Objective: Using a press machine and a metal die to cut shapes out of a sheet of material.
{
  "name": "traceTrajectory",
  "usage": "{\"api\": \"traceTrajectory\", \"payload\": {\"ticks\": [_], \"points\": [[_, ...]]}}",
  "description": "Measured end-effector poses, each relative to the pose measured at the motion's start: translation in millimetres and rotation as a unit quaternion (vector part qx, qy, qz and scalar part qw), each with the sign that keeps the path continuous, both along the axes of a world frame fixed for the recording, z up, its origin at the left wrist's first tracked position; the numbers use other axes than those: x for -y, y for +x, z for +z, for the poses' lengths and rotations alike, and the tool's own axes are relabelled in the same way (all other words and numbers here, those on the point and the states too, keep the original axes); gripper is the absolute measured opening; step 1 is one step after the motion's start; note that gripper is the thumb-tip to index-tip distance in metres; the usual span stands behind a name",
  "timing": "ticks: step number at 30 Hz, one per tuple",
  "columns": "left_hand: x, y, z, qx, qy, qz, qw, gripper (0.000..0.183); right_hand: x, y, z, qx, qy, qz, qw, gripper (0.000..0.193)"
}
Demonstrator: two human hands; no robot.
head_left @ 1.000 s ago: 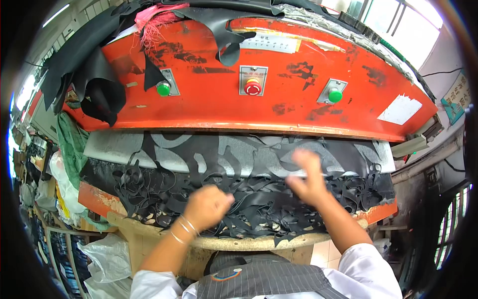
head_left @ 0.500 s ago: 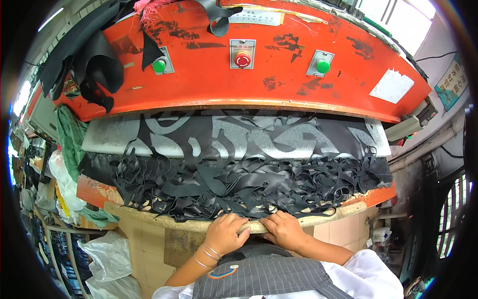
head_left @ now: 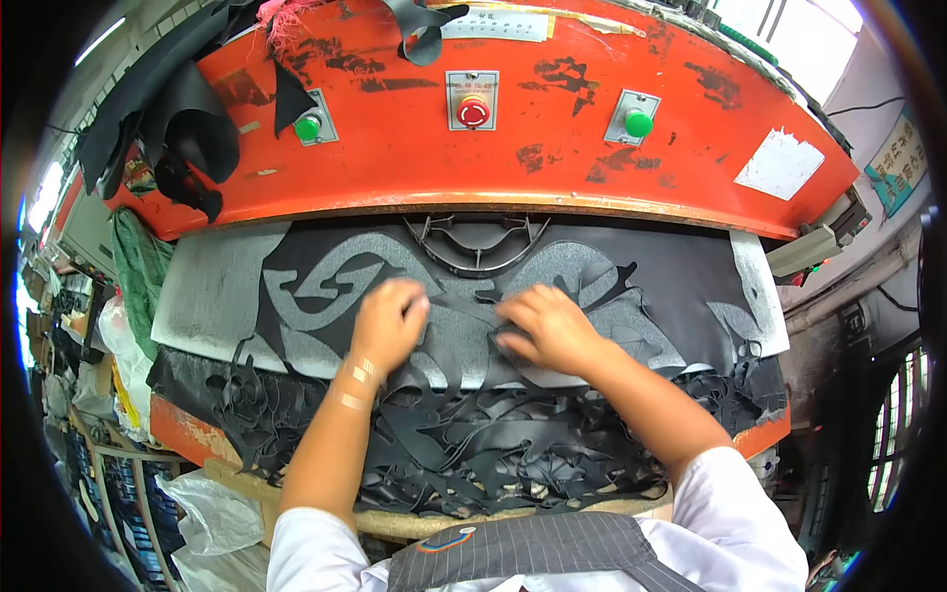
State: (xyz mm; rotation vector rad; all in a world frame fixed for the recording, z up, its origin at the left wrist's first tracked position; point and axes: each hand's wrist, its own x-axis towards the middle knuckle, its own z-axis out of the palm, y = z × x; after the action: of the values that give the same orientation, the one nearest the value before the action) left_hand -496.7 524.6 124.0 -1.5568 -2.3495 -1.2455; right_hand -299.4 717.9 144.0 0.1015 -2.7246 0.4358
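A black leather-like sheet (head_left: 686,281), with curved pieces cut out of it, lies over a pale grey board (head_left: 212,286). My left hand (head_left: 390,321) is above the sheet's left middle, fingers loosely bent and thumb apart, slightly blurred. To its right, my right hand (head_left: 552,331) hovers over the cut-out area with fingers apart, smeared at the tips. Nothing shows in either hand. Just beyond them a dark curved cutting die (head_left: 478,259) rests on the sheet, its far part hidden under the red press beam.
The red press beam (head_left: 395,168) spans the far side, bearing two green buttons (head_left: 638,123) and a red stop button (head_left: 473,112). Tangled black scraps (head_left: 444,444) pile along the near edge. More black sheet pieces (head_left: 202,138) hang at the upper left.
Both hands have left the near wooden edge and reached forward over the sheet. The board and sheet have come nearer to me, and the cutting die now shows below the beam.
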Motion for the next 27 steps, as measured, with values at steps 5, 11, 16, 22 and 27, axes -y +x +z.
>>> {"api": "traceTrajectory", "payload": {"ticks": [5,11,16,22,27], "points": [[-70,-106,-55,-0.097,-0.093,0.167,0.977,0.044,-28,-107,-26,-0.063,0.067,-0.063,0.994,0.027],[-97,-108,-59,-0.121,-0.252,0.207,0.938,0.048,-51,-134,-42,-0.015,-0.045,-0.050,0.998,0.011],[-99,-106,-50,-0.113,-0.252,0.218,0.936,0.042,-69,-112,16,-0.037,-0.139,0.004,0.990,0.011],[-104,-109,-35,-0.156,-0.453,0.173,0.861,0.043,-62,28,78,-0.180,-0.183,0.054,0.965,0.020],[-55,-119,-41,-0.048,-0.254,0.135,0.957,0.062,-30,147,101,-0.230,-0.355,0.029,0.906,0.027]]}}
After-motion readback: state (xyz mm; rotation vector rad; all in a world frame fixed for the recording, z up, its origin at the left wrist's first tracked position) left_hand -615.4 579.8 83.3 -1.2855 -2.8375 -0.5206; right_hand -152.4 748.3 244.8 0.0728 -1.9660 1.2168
